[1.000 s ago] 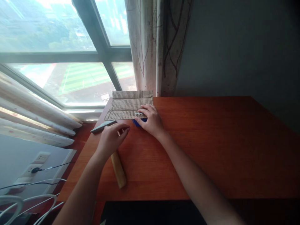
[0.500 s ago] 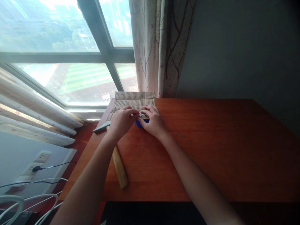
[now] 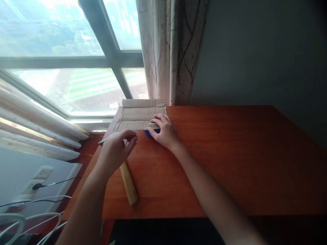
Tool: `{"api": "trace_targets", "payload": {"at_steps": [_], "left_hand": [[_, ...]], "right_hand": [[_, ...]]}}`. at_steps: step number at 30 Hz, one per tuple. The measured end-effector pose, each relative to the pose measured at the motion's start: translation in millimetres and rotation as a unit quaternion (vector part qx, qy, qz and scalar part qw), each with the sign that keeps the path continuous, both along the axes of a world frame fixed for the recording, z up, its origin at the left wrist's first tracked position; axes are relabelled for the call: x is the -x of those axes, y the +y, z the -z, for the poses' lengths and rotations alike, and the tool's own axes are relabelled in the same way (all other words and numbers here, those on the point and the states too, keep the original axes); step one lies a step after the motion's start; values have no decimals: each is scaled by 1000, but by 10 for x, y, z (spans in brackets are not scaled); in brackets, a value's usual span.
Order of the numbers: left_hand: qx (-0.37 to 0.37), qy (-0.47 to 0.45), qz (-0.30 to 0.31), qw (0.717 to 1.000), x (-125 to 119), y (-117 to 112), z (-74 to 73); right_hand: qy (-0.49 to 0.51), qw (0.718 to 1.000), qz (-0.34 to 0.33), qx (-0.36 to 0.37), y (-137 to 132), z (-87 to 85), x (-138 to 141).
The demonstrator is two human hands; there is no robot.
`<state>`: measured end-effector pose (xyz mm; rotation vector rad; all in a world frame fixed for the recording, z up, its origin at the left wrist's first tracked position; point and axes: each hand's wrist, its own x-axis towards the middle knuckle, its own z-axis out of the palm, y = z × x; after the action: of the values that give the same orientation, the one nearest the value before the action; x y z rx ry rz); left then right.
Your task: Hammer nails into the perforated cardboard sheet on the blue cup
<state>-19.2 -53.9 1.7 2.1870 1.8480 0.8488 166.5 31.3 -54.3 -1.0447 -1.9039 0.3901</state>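
Observation:
My right hand (image 3: 165,132) is at the near right corner of the perforated tan sheet (image 3: 139,114). Its thumb and fingers close round a small dark-and-white ridged piece (image 3: 153,125), whose kind I cannot make out. A blue object (image 3: 148,133) shows just below, partly covered by the thumb. Nearer and to the left, my left hand (image 3: 117,146) is raised with thumb and forefinger pinched; a tiny pale speck shows at the fingertips, too small to name. Below the left hand lies a hammer with a wooden handle (image 3: 129,183), its metal head mostly hidden behind that hand.
The reddish-brown wooden table (image 3: 230,153) stretches far to the right. Past its left edge are a wall socket with a black plug (image 3: 37,186) and white cables (image 3: 51,217). Behind stand a window and a patterned curtain (image 3: 158,51).
My left hand has drawn back from the ridged piece, toward me and to the left, above the hammer. The right hand stays at the ridged piece.

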Motion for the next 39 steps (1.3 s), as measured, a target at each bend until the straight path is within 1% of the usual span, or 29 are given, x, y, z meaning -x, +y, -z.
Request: {"api": "trace_targets", "payload": {"at_steps": [1,3,6,10,16,18,20,22,24,26,29,31,34,36,37,39], "left_hand": [[21,56,-7,998,23,-35,86],[65,152,-32,986,50,-79,237],[110,231,-49,966,51,-106,368],[116,261,-61,956,34,-104,415],[106,255,-66,959,60,-86,449],[93,241,-63,964,59,-97,433],[72,202,-50,975,34,-113,380],[42,141,-19,989,-15,-121,289],[4,79,18,997,-82,-101,176],[-34,38,33,998,-152,-41,68],[-72,10,22,997,-230,130,-35],[-74,13,13,997,-259,271,-56],[-37,52,8,998,-283,462,-37],[-15,76,16,997,-291,553,-13],[-12,76,23,997,-293,586,-5],[-32,44,30,998,-291,628,-6]], "right_hand": [[1,1000,0,-1,3,4,0],[1,1000,1,-5,9,11,0],[-2,1000,3,-13,13,16,0],[-4,1000,4,-12,7,18,-1],[-4,1000,4,-7,5,21,0],[-4,1000,4,-9,7,22,-1],[-5,1000,2,-10,9,22,-2],[-5,1000,0,-7,10,18,-4],[-6,1000,-1,-3,8,12,-5],[-6,1000,-1,0,3,3,-7],[-7,1000,-4,2,-5,-11,-10],[-10,1000,-6,4,-8,-17,-11],[-13,1000,-7,3,-6,-17,-11],[-12,1000,-6,3,-3,-17,-8],[-11,1000,-6,4,-3,-18,-7],[-7,1000,-4,5,-5,-23,-6]]}}
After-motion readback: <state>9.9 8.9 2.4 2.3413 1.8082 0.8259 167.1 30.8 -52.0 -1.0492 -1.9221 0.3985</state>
